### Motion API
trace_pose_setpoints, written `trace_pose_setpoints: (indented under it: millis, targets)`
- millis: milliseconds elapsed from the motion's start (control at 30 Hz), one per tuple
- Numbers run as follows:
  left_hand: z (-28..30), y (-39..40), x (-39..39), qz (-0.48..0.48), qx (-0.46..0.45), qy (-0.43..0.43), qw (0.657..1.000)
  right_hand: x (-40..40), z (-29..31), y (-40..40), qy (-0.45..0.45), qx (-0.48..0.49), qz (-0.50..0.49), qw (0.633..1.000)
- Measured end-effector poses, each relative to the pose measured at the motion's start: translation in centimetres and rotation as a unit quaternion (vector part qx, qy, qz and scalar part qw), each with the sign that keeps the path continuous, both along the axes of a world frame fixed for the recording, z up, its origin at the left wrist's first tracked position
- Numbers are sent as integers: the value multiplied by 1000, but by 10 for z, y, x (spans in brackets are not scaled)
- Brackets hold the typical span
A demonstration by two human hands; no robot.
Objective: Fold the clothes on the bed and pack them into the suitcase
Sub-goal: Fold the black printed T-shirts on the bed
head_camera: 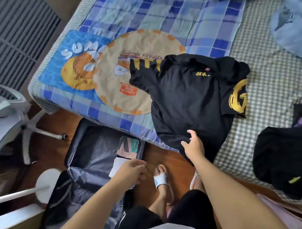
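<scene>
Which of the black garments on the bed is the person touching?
The black T-shirt with gold print, spread in the middle of the bed; the right hand rests on its hem. The other black garment lies untouched at the bed's right edge.
</scene>
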State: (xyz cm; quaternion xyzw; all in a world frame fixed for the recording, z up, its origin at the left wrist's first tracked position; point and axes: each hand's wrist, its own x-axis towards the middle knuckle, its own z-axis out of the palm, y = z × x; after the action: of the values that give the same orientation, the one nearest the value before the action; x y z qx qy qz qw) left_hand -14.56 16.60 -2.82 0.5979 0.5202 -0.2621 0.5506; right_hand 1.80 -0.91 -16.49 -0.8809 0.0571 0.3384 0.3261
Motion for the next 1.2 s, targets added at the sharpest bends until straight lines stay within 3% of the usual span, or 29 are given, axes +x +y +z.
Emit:
trace_pose_setpoints:
  millis: [100, 233, 367, 500, 633, 767, 867, 933, 1000, 1100, 1167, 1200]
  targets:
    - [9, -15, 2, -47, 20, -49, 998, -6, 24, 9, -25, 5, 19, 999]
    - [45, -38, 13, -144, 89, -174, 970, -49, 107, 12, 0, 171, -61, 983]
    - [86, -52, 27, -83, 4, -287, 954, -77, 194, 6, 7, 264, -157, 952]
    - [110, -53, 36, -91, 55, -371, 923, -73, 251, 2, 21, 335, -135, 932]
    - [118, -37, 43, -119, 139, -399, 898, -60, 286, -1, -122, 254, -70, 957]
    - [126, -5, 53, -159, 204, -395, 882, -47, 291, -9, -263, 153, -2, 953]
    - [134, 13, 60, -156, 135, -374, 904, -38, 301, -9, -241, 103, 83, 962]
    - [142, 23, 64, -160, 121, -374, 905, -33, 309, -6, -185, 118, 94, 971]
    - [148, 32, 67, -236, 186, -395, 868, -28, 318, -3, -135, 171, 76, 973]
    - [156, 36, 73, -372, 317, -401, 775, -23, 329, 0, -144, 209, 59, 965]
    - [159, 34, 76, -343, 362, -385, 777, -21, 335, 8, -158, 215, 62, 962]
    - [161, 32, 78, -293, 366, -379, 798, -20, 338, 12, -165, 214, 65, 961]
